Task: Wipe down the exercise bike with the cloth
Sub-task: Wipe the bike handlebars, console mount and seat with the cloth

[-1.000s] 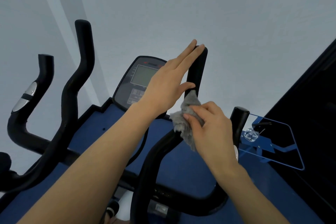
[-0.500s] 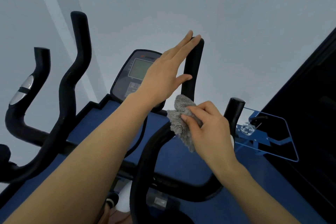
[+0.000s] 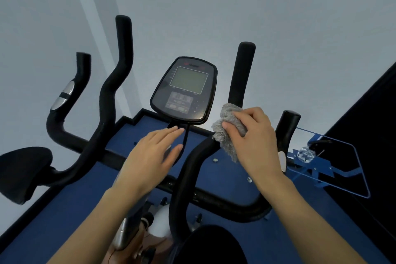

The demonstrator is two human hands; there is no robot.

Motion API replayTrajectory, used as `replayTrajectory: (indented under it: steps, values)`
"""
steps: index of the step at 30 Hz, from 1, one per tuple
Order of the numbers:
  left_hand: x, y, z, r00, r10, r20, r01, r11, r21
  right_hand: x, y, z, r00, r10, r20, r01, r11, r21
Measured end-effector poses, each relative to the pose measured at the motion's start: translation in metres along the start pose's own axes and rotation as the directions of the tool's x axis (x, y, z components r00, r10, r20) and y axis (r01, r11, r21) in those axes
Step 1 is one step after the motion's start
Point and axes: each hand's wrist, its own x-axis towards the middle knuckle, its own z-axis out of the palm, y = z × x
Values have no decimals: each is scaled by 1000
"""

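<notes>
One cloth (image 3: 224, 141) bunched in right hand (image 3: 257, 146) fingers (image 3: 246, 114) touches handlebar (image 3: 242, 75); left hand (image 3: 150, 158) fingers (image 3: 169, 134) straight.

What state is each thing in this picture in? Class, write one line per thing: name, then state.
cloth: bunched, pressed against the bend of the handlebar.
right hand: grips the cloth.
left hand: fingers straight, holds nothing.
handlebar: upright, upper part uncovered.
console: screen unlit.
</notes>
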Motion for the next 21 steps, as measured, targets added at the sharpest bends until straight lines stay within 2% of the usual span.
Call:
replayTrajectory:
  steps: [4, 7, 11, 15, 17, 19, 21]
  values:
    - [2, 0, 4, 999, 36, 13, -37, 998, 58, -15, 0, 4, 999, -27, -21, 27, 1000, -3]
    - [2, -1, 2, 999, -32, 3, 32, 999, 4, -11, 2, 0, 1000, -22, 18, 22, 1000, 0]
    - [2, -2, 2, 1000, -10, -24, 10, 1000, 2, -12, -8, 6, 998, -19, -52, 17, 999, -39]
    - [5, 2, 1, 1000, -6, 8, 6, 1000, 22, -25, -12, 7, 993, -109, 46, 111, 992, -62]
    - [2, 2, -1, 1000, -18, -16, 18, 1000, -2, -19, -9, 0, 997, -35, 74, 31, 998, 58]
    - [-6, 1, -3, 999, -28, -38, 27, 999, -19, -17, -5, -7, 998, 65, -7, -63, 986, 152]
    - [-17, 0, -4, 999, -23, -27, 23, 999, 24, -20, -2, -11, 990, 110, -86, -95, 982, 164]
